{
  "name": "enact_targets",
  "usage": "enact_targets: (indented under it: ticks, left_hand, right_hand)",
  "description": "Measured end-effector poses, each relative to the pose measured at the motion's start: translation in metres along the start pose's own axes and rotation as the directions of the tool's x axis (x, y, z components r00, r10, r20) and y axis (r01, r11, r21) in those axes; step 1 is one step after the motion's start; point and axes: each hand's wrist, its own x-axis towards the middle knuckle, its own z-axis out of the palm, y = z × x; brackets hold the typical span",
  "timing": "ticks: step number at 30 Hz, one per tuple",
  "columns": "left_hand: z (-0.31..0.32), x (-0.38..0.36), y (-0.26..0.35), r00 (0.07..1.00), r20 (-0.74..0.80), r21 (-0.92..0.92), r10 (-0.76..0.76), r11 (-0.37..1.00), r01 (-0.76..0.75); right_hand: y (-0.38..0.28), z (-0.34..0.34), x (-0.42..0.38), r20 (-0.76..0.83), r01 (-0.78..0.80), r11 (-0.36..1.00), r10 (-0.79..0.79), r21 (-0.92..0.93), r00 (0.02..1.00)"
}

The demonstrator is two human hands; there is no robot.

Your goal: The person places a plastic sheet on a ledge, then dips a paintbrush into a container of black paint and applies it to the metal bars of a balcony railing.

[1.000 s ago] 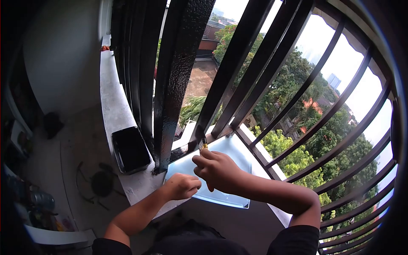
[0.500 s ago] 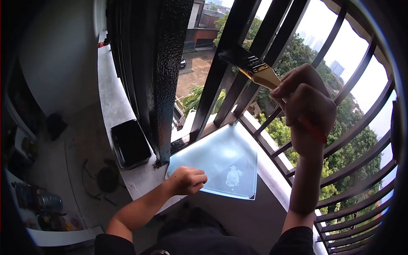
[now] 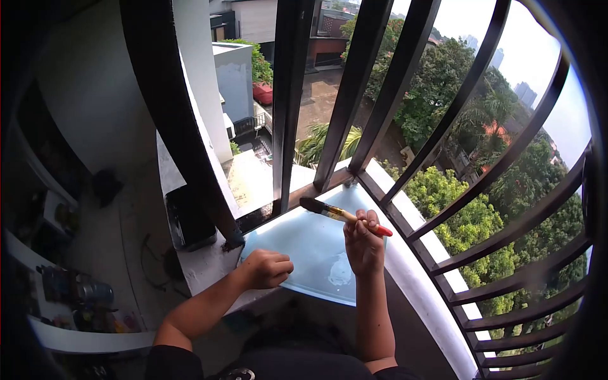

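Observation:
My right hand point(image 3: 363, 244) is closed round the handle of a paintbrush point(image 3: 342, 215), pale with a red end. The dark bristles point left, near the lower rail point(image 3: 304, 194) of the black metal railing. Beneath the brush lies a light-blue translucent sheet point(image 3: 294, 244) with a whitish patch. My left hand point(image 3: 269, 268) is curled into a loose fist over the sheet's left edge, with nothing showing in the fingers. To its left, a black rectangular tray point(image 3: 184, 233) stands on the white ledge, partly behind a thick dark post point(image 3: 170, 101).
Dark vertical bars point(image 3: 354, 88) rise in front of me and curve round to the right. A white ledge point(image 3: 418, 297) runs along the right side. At the lower left is a room floor with a water bottle point(image 3: 96, 292). Trees and buildings stand beyond the railing.
My right hand has come down and left, bringing the paintbrush from high on a bar to low over the sheet. My left hand stays curled at the sheet's edge. The view has shifted.

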Motion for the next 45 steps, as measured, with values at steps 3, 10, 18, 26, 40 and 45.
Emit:
enact_targets:
  ticks: [3,10,18,26,40,45]
  left_hand:
    - [0.001,0.000,0.007,1.000,0.002,0.042,-0.011,0.999,0.011]
    - [0.001,-0.008,0.044,0.986,0.032,0.294,-0.161,0.945,0.145]
    - [0.020,-0.046,0.082,0.905,-0.148,0.360,-0.399,0.831,0.425]
    - [0.026,-0.044,0.082,0.901,-0.220,0.428,-0.374,0.793,0.434]
    - [0.030,-0.042,0.082,0.875,-0.298,0.400,-0.380,0.783,0.476]
    - [0.030,-0.041,0.083,0.864,-0.311,0.377,-0.395,0.783,0.494]
  right_hand:
    - [0.015,-0.007,0.005,-0.151,-0.098,0.990,0.081,-0.106,0.985]
    - [0.033,-0.027,0.027,-0.349,-0.336,0.941,0.324,0.029,0.879]
    - [0.009,0.003,0.067,-0.217,-0.391,0.920,0.387,0.029,0.896]
    - [0.014,-0.006,0.069,-0.414,-0.385,0.923,0.343,-0.018,0.843]
    - [0.001,0.030,0.076,-0.244,-0.303,0.952,0.303,0.038,0.921]
    - [0.026,-0.004,0.063,-0.468,-0.364,0.931,0.307,-0.036,0.829]
